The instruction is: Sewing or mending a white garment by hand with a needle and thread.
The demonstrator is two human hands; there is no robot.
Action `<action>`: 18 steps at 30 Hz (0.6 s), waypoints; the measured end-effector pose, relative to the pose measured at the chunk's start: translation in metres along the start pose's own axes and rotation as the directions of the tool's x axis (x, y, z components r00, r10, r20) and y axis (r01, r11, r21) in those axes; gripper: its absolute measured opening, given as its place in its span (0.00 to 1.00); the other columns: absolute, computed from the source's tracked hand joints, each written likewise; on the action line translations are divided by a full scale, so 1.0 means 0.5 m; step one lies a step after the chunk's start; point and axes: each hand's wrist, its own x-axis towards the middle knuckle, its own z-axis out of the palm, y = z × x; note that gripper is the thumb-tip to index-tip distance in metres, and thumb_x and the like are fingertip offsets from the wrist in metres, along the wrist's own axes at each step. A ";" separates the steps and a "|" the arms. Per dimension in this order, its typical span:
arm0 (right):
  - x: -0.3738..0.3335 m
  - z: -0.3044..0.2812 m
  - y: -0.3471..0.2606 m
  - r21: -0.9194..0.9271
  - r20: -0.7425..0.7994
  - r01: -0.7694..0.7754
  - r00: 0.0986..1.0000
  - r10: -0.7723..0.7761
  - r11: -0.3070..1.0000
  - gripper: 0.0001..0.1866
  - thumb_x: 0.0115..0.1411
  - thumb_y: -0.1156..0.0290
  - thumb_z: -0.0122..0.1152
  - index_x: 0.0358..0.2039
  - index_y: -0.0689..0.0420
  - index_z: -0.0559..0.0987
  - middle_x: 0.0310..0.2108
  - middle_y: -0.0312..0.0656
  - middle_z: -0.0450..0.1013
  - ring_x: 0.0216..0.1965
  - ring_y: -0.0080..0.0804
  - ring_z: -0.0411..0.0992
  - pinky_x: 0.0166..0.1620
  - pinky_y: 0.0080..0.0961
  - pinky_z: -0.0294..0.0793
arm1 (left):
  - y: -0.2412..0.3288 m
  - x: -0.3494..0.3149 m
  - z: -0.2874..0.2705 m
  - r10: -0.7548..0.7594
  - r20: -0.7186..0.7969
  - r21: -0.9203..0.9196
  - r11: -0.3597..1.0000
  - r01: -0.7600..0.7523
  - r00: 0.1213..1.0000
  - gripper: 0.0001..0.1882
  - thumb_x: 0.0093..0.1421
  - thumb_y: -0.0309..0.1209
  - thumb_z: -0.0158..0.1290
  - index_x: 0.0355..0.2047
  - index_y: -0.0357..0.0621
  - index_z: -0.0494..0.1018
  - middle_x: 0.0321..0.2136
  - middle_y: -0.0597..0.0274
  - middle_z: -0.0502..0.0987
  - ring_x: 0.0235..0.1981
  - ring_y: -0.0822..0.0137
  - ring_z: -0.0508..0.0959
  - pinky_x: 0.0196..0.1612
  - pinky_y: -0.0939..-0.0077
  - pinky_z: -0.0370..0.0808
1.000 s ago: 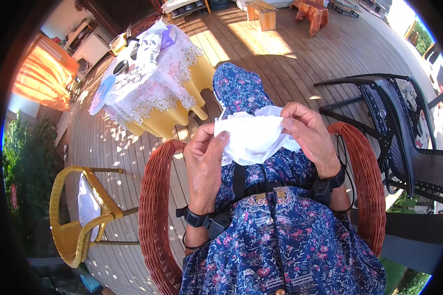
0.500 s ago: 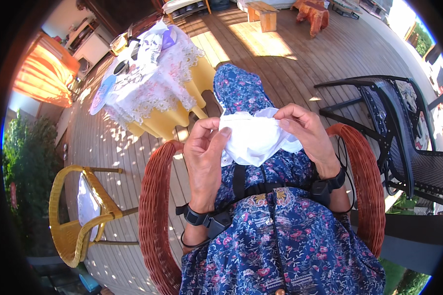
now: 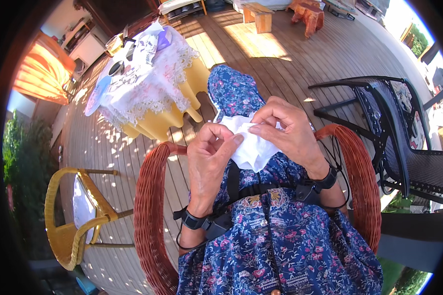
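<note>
A thin white cloth [image 3: 253, 155] hangs over my lap, gathered and creased between my two hands. My left hand [image 3: 206, 157] pinches its upper left edge between thumb and bent fingers. Close by, my right hand [image 3: 293, 132] grips the top edge with thumb and forefinger, partly covering the cloth's right side. Beneath lies the blue floral garment [image 3: 280, 236] I wear, zipped down the front. Another piece of the same floral fabric [image 3: 236, 91] shows beyond the cloth. Dark bands with small boxes circle both my wrists.
Red-brown wicker chair arms [image 3: 150, 211] flank me. At front left stands a table with a lacy floral tablecloth [image 3: 133, 101], carrying dark sunglasses and packets. A yellow wicker chair [image 3: 59, 226] is at left, a black mesh chair [image 3: 396, 142] at right. A wooden stool [image 3: 259, 19] stands far ahead.
Both hands have come closer together, bunching the white cloth that was stretched wider. My right hand has moved inward and now covers more of it. The view has shifted slightly.
</note>
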 end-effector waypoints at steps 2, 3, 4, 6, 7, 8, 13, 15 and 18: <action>-0.001 0.001 0.005 -0.020 -0.017 0.048 0.999 -0.048 0.999 0.07 0.52 0.74 0.66 0.31 0.60 0.79 0.23 0.35 0.66 0.24 0.20 0.63 0.30 0.21 0.65 | -0.001 -0.003 -0.002 -0.044 0.030 0.006 0.999 0.044 0.999 0.03 0.58 0.20 0.56 0.32 0.36 0.73 0.29 0.69 0.76 0.30 0.83 0.73 0.32 0.89 0.69; -0.002 0.001 0.003 -0.021 -0.013 0.048 0.999 -0.048 0.999 0.07 0.52 0.74 0.66 0.31 0.60 0.79 0.23 0.35 0.66 0.24 0.20 0.63 0.30 0.21 0.65 | -0.001 -0.003 0.001 -0.045 0.029 0.032 0.999 0.044 0.999 0.03 0.58 0.20 0.56 0.32 0.36 0.74 0.28 0.69 0.76 0.29 0.83 0.73 0.32 0.89 0.69; -0.003 0.002 -0.001 -0.027 -0.027 0.056 0.998 -0.056 0.998 0.07 0.52 0.74 0.67 0.31 0.59 0.79 0.23 0.35 0.66 0.24 0.20 0.64 0.29 0.20 0.65 | -0.002 -0.003 0.004 -0.045 0.029 0.058 0.997 0.043 0.999 0.02 0.58 0.21 0.57 0.32 0.35 0.75 0.27 0.69 0.77 0.29 0.84 0.73 0.31 0.89 0.69; -0.007 0.005 -0.010 -0.032 -0.038 0.066 0.997 -0.067 0.997 0.07 0.51 0.75 0.67 0.31 0.59 0.80 0.23 0.34 0.66 0.24 0.20 0.64 0.28 0.20 0.65 | 0.002 -0.005 0.008 -0.036 0.013 0.044 0.998 0.036 0.999 0.03 0.58 0.21 0.57 0.32 0.35 0.76 0.27 0.69 0.77 0.29 0.84 0.73 0.31 0.90 0.69; -0.013 0.008 -0.017 -0.108 -0.065 0.110 0.991 -0.118 0.988 0.08 0.49 0.75 0.68 0.31 0.58 0.80 0.23 0.35 0.66 0.24 0.21 0.65 0.28 0.21 0.65 | 0.003 -0.005 0.008 -0.032 0.011 0.056 0.998 0.031 0.999 0.03 0.58 0.21 0.56 0.33 0.35 0.75 0.27 0.69 0.77 0.28 0.84 0.73 0.31 0.90 0.69; -0.017 0.009 -0.022 -0.184 -0.091 0.150 0.981 -0.169 0.971 0.08 0.48 0.76 0.68 0.31 0.58 0.80 0.23 0.35 0.67 0.24 0.23 0.66 0.27 0.21 0.66 | 0.004 -0.006 0.009 -0.029 0.011 0.069 0.997 0.028 1.000 0.03 0.59 0.21 0.55 0.33 0.35 0.75 0.27 0.68 0.77 0.28 0.84 0.73 0.31 0.90 0.69; -0.023 0.022 -0.020 -0.261 -0.012 0.376 0.920 -0.392 0.889 0.08 0.47 0.75 0.69 0.30 0.56 0.81 0.24 0.36 0.68 0.25 0.29 0.69 0.27 0.23 0.68 | 0.003 -0.009 0.006 -0.004 0.003 0.036 0.999 0.004 1.000 0.05 0.61 0.20 0.50 0.38 0.35 0.73 0.28 0.69 0.77 0.28 0.84 0.72 0.30 0.90 0.67; -0.023 0.019 -0.023 -0.204 0.054 0.326 0.945 -0.322 0.923 0.06 0.49 0.74 0.67 0.29 0.56 0.81 0.25 0.37 0.70 0.27 0.29 0.71 0.28 0.23 0.69 | 0.003 -0.009 0.006 0.000 -0.003 0.035 0.999 0.000 1.000 0.06 0.62 0.20 0.48 0.39 0.35 0.73 0.29 0.69 0.77 0.28 0.84 0.71 0.30 0.89 0.67; -0.014 0.016 -0.024 -0.084 -0.004 0.183 0.983 -0.184 0.979 0.08 0.54 0.74 0.65 0.36 0.56 0.81 0.24 0.35 0.70 0.26 0.24 0.69 0.29 0.22 0.68 | -0.003 -0.008 0.003 0.021 -0.014 -0.001 1.000 -0.021 1.000 0.08 0.61 0.19 0.48 0.40 0.35 0.73 0.31 0.65 0.77 0.30 0.81 0.74 0.34 0.88 0.69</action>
